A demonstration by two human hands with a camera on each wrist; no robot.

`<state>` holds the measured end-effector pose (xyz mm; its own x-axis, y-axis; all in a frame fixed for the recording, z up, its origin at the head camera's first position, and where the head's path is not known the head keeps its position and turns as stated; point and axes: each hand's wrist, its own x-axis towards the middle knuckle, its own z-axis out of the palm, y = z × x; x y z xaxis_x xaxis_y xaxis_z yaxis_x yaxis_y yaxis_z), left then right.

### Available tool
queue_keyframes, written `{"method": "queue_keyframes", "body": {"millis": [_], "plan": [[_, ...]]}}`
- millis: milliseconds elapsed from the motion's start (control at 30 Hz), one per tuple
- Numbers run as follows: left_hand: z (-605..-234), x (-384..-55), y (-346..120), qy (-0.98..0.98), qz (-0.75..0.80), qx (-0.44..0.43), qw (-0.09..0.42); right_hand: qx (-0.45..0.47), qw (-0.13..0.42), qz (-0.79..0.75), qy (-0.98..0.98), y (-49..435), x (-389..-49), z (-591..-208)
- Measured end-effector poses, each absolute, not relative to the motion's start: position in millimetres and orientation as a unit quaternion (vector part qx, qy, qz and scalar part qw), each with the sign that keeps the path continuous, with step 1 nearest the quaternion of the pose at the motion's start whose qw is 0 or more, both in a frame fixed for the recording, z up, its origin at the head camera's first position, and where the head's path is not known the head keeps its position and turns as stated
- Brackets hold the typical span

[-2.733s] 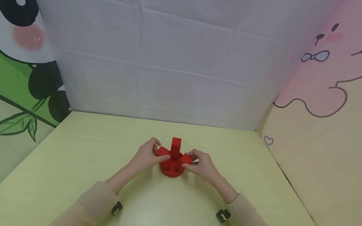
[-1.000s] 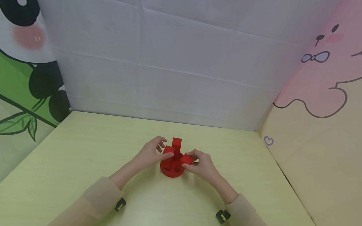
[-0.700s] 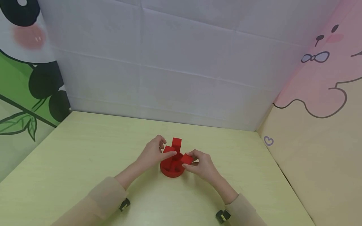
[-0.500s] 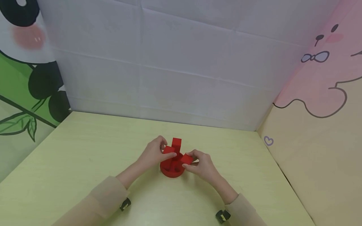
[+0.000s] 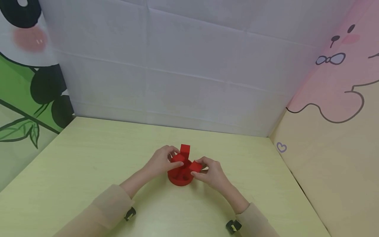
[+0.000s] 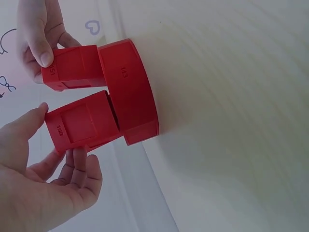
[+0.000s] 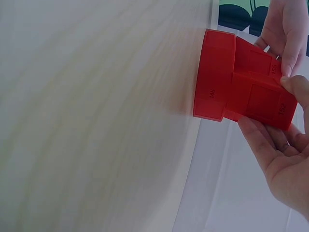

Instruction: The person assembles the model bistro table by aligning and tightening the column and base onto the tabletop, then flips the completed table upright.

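A round red base (image 5: 180, 181) with holes in its top stands on the table. My left hand (image 5: 161, 160) pinches a red block (image 6: 79, 121) between thumb and fingers, the block's lower end right at the base's top. My right hand (image 5: 214, 172) pinches another red block (image 7: 265, 100) on the base's right side, thumb on one edge and fingers on the opposite one. Both blocks have raised numbers and shallow square recesses. A third red block (image 5: 185, 150) rises from the back of the base, untouched by either hand. The blocks' lower ends are partly hidden.
The pale wood-look table (image 5: 97, 158) spreads around the base. Behind it hangs a creased white backdrop (image 5: 192, 72). Cartoon-printed panels flank the table, a green one (image 5: 14, 82) at left and a pink and cream one (image 5: 334, 138) at right.
The left block has come inward from its outward lean. My left fingers loosened from it, shifted, and now hold it again, the block slightly turned. My right hand and its block have stayed put.
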<state>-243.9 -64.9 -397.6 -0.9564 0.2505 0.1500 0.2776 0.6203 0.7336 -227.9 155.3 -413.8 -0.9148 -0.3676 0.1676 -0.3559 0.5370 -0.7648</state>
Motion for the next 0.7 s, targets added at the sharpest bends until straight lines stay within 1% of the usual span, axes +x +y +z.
{"method": "queue_keyframes", "body": {"millis": [333, 700], "plan": [[-399.9, -237.4, -74.9, -0.880, -0.382, -0.282, 0.009, -0.213, -0.002, -0.430, 0.877, 155.1, -227.4, -413.5], [-397.9, -232.6, -80.5, -0.867, -0.371, -0.330, -0.033, -0.208, 0.003, -0.436, 0.876, 154.8, -226.6, -412.4]]}}
